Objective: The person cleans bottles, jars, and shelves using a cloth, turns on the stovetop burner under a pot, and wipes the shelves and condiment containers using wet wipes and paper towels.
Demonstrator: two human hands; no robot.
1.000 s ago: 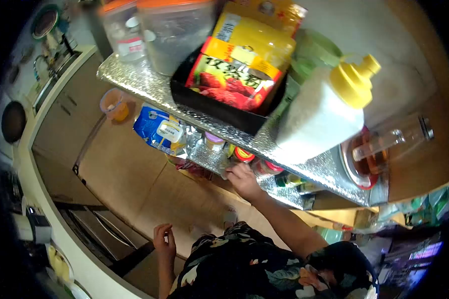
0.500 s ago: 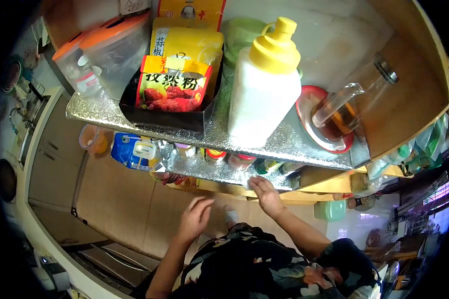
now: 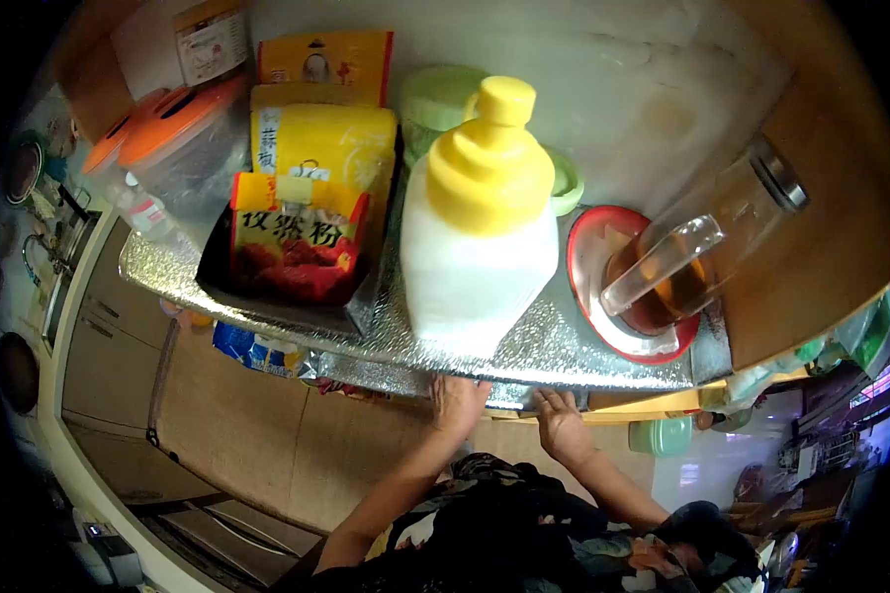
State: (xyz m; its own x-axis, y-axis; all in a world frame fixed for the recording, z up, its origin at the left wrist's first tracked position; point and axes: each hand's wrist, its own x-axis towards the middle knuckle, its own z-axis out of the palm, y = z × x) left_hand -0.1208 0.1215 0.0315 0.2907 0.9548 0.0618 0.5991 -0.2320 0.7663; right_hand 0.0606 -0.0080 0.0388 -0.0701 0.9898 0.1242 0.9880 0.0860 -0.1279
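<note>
My left hand (image 3: pixel 455 403) reaches in under the front edge of the foil-lined upper shelf (image 3: pixel 524 374). Its fingertips are hidden by that edge. To its right, my right hand (image 3: pixel 565 431) is at the front of the lower shelf (image 3: pixel 396 376), its fingers bent and pressed together. What they hold, if anything, cannot be made out. Above both hands stands a large white bottle with a yellow cap (image 3: pixel 480 247). A blue packet (image 3: pixel 257 351) lies on the lower shelf to the left. Most of the lower shelf is hidden from above.
On the upper shelf are a black box (image 3: pixel 287 306) with seasoning packets (image 3: pixel 302 237), orange-lidded containers (image 3: pixel 183 128), a small clear bottle (image 3: pixel 148 210) and a glass jug (image 3: pixel 667 277) on a red-rimmed plate (image 3: pixel 578 287). A green container (image 3: pixel 661 437) stands lower right.
My left hand has moved right and up to the shelf. My right hand has shifted slightly right and down. The view has tilted, so the upper shelf now covers the jars below.
</note>
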